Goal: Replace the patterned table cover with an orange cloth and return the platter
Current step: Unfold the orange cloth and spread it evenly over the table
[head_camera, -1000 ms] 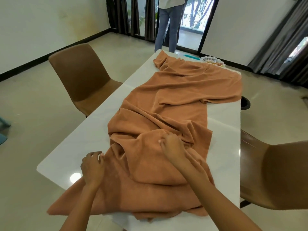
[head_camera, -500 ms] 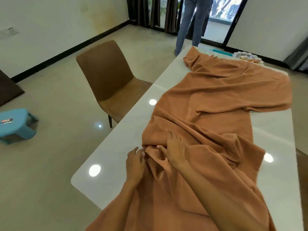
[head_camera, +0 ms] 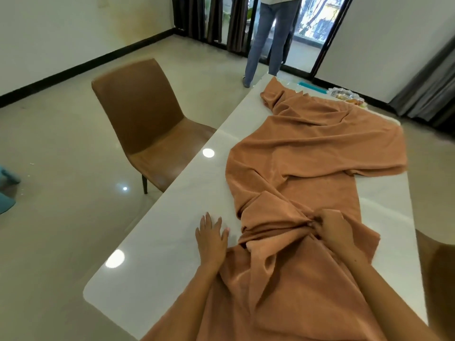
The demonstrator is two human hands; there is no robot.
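One orange cloth (head_camera: 307, 163) lies rumpled along one white table (head_camera: 152, 247), with one platter (head_camera: 347, 96) at the far end. The left hand (head_camera: 213, 239) rests flat, fingers spread; the right hand (head_camera: 332, 226) pinches a bunched fold.

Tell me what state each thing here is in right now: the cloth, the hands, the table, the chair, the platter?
orange cloth: bunched and wrinkled, lying along the table, not spread flat.
left hand: fingers straight, flat on the bare tabletop beside the cloth.
right hand: gripping a gathered fold of the cloth.
table: white top mostly uncovered.
chair: empty, beside the table.
platter: at the far end, partly hidden.
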